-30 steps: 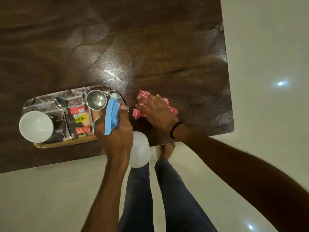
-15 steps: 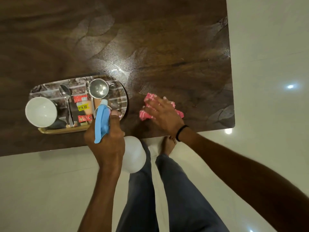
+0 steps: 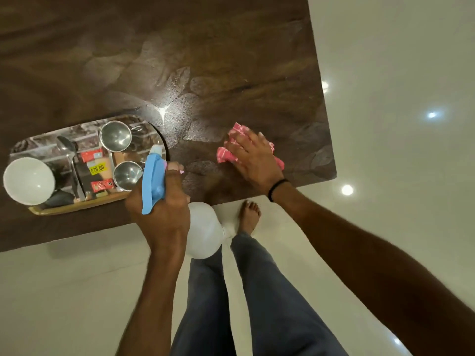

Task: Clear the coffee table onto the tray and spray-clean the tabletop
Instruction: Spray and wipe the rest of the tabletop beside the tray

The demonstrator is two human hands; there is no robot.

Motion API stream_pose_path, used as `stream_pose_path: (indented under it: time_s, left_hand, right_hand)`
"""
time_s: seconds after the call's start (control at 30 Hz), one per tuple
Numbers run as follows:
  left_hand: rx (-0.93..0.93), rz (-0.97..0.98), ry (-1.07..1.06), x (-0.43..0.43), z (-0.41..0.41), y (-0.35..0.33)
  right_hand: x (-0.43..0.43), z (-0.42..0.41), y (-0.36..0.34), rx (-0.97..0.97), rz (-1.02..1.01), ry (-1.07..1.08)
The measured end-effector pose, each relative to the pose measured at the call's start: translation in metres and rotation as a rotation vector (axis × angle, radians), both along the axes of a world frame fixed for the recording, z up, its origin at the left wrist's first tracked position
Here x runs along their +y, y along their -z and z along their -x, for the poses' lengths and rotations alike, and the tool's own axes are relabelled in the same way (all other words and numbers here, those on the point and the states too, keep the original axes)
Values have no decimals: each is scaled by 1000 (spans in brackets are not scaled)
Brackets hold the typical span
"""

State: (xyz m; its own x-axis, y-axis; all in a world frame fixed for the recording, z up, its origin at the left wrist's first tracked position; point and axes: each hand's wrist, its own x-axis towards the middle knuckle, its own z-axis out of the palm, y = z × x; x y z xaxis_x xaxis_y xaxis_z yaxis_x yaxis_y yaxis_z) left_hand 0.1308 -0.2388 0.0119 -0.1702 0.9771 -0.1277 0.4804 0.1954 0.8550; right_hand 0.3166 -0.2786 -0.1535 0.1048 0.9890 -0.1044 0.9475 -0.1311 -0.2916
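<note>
My left hand (image 3: pixel 160 204) grips a spray bottle (image 3: pixel 203 232) with a blue trigger head and white body, held over the table's near edge beside the tray. My right hand (image 3: pixel 253 158) presses flat on a pink checked cloth (image 3: pixel 226 154) on the dark wooden tabletop (image 3: pixel 231 60), near its right front corner. The tray (image 3: pixel 77 205) lies at the left front and holds a white bowl (image 3: pixel 28 181), two steel cups (image 3: pixel 115 136), a spoon (image 3: pixel 68 150) and snack packets (image 3: pixel 96 168). Wet smear marks shine on the wood.
The table's right edge and front edge border a glossy pale floor (image 3: pixel 398 73). My legs in blue trousers (image 3: pixel 257 304) and a bare foot (image 3: pixel 249 214) stand close to the front edge.
My right hand has slid the cloth slightly to the right and away from the tray. The left hand with the bottle stays beside the tray, lifted slightly.
</note>
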Motion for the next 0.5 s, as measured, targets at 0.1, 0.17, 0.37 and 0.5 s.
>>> stream_pose_path:
  time_s: [0.1, 0.17, 0.37, 0.5]
  left_hand:
    - [-10, 26, 29, -9, -22, 8]
    - [-5, 0, 48, -14, -39, 6]
    - [-60, 4, 182, -30, -76, 4]
    - [-4, -45, 283, -34, -90, 13]
  right_hand:
    - [-5, 33, -3, 58, 29, 71]
    - [-40, 54, -3, 57, 58, -121]
    - [-75, -54, 2, -7, 17, 153]
    - [-48, -39, 0, 66, 50, 395]
